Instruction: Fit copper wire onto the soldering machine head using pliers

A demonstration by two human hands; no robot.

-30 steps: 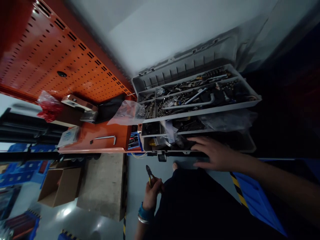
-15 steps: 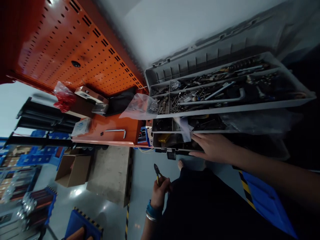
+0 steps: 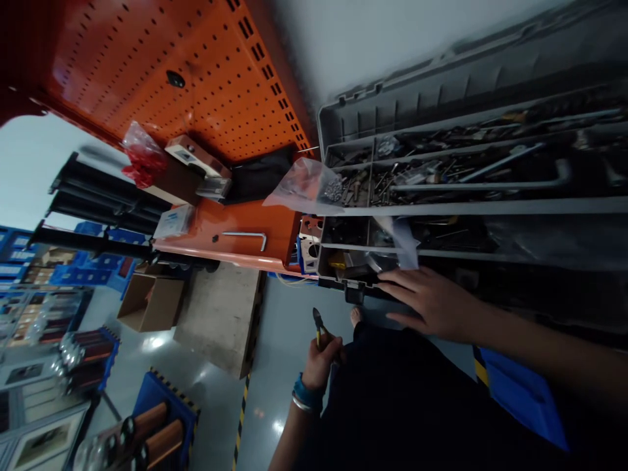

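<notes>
My left hand (image 3: 320, 365), with a blue band at the wrist, is closed around the yellow handles of a pair of pliers (image 3: 318, 320). Their dark jaws point up, over the floor. At the front edge of an open grey toolbox (image 3: 441, 209), my right hand (image 3: 436, 299) has its fingers stretched out and apart, reaching over the lowest compartment. Its fingertips are close to a clear plastic bag (image 3: 405, 243) draped over the divider; I cannot tell whether they touch it. Hex keys (image 3: 490, 187), bolts and other small metal parts fill the upper tray.
Left of the toolbox stands an orange workbench (image 3: 210, 222) with a pegboard back (image 3: 206, 78). An L-shaped hex key (image 3: 248, 234) lies on it. On the floor are a wooden board (image 3: 220, 314), a cardboard box (image 3: 152, 301) and blue platforms (image 3: 524, 399) with striped edges.
The view has shifted, so the toolbox and workbench sit further right and higher. My right hand still hovers at the toolbox front, fingers spread. My left hand keeps hold of the pliers.
</notes>
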